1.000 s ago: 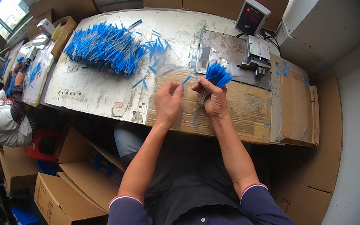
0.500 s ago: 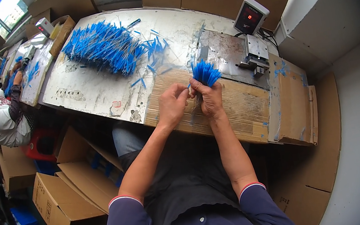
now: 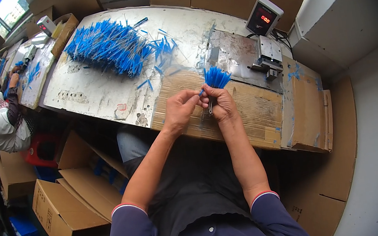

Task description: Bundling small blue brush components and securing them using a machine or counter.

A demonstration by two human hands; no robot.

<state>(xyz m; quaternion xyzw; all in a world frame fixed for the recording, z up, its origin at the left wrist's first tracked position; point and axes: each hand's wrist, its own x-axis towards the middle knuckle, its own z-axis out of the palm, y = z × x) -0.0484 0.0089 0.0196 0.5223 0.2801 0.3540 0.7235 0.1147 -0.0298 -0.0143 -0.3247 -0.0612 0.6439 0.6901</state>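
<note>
A bundle of thin pieces with blue ends and pale wire-like stems [image 3: 216,77] is clutched in my right hand [image 3: 222,103], blue ends fanned upward. Some stems poke out below the fingers. Close against it on the left, the thumb and fingertips of my left hand [image 3: 181,110] are pinched together around a single blue-ended piece [image 3: 201,92]. Both hands are over the cardboard sheet [image 3: 247,119] at the table's near edge. A large heap of the same blue-ended pieces [image 3: 109,49] lies on the white table further left, with loose ones scattered beside it.
A metal plate with a small clamp-like fixture [image 3: 267,66] sits to the right. Behind it stands a box with a red digital display [image 3: 264,17]. Open cartons [image 3: 69,212] crowd the floor at left. A co-worker [image 3: 1,120] works at another table.
My left fingertips have closed in against the bundle, and a blue piece now shows between them. My right hand has stayed almost in place. The red display reads differently.
</note>
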